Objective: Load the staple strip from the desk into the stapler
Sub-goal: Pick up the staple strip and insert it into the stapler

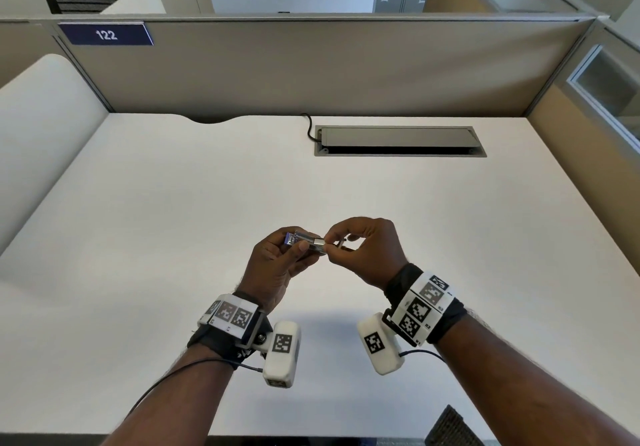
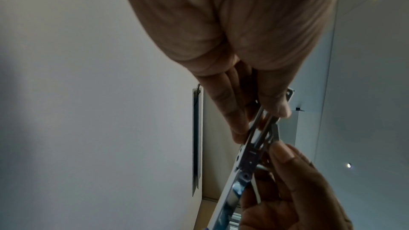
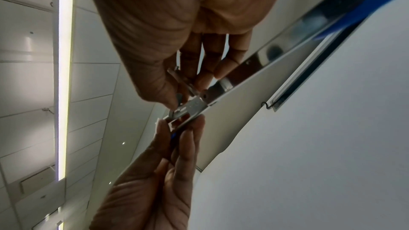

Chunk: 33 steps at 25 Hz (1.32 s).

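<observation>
A small silver stapler (image 1: 308, 242) with a blue end is held above the white desk (image 1: 173, 220), near its front middle. My left hand (image 1: 291, 251) grips its body, thumb on top. My right hand (image 1: 341, 243) is at the stapler's right end and pinches a thin silver piece there, which looks like the staple strip (image 3: 180, 80). In the right wrist view, thumb and fingers of the right hand (image 3: 186, 90) close on that piece right against the stapler (image 3: 192, 107). The left wrist view shows the stapler (image 2: 247, 156) running between both hands. Fingers hide the joint between strip and stapler.
A recessed grey cable box (image 1: 398, 141) with a black cable (image 1: 310, 127) sits at the desk's back right. Beige partition walls (image 1: 311, 65) enclose the desk at the back and sides. A dark chair part (image 1: 450, 428) shows at the front edge.
</observation>
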Tool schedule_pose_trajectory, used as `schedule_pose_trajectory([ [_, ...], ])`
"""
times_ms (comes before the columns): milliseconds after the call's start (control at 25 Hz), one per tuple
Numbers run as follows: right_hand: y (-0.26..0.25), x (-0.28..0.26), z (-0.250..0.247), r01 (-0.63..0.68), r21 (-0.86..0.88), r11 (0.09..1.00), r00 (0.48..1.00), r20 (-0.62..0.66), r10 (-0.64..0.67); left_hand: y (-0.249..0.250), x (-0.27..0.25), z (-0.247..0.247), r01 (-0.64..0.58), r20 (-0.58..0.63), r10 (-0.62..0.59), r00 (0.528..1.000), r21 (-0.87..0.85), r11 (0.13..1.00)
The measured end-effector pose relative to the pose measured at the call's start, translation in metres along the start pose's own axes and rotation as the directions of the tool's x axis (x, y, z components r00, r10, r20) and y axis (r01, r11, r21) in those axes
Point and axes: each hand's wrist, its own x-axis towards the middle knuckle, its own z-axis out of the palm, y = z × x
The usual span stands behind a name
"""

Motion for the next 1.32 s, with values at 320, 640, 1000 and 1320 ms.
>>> schedule_pose_trajectory([
  [320,0.003,0.0,-0.003,0.008,0.095,0.995,1.0,0.019,-0.01,-0.003,-0.002,-0.001,0.009,-0.007,-0.01,1.0,-0.029,1.0],
  [640,0.003,0.007,-0.006,0.132,-0.084,0.988,0.97,0.219,-0.111,-0.005,-0.005,-0.001,0.017,-0.023,-0.019,1.0,-0.084,0.996],
  [1000,-0.003,0.01,-0.016,0.155,-0.277,0.948,0.913,0.406,-0.031,-0.021,0.0,-0.016,0.103,-0.033,-0.103,0.994,-0.025,0.994],
  [1320,-0.012,0.015,-0.005,0.309,-0.616,0.725,0.726,0.645,0.238,-0.061,-0.004,-0.024,0.268,-0.014,-0.282,0.959,0.362,0.893],
])
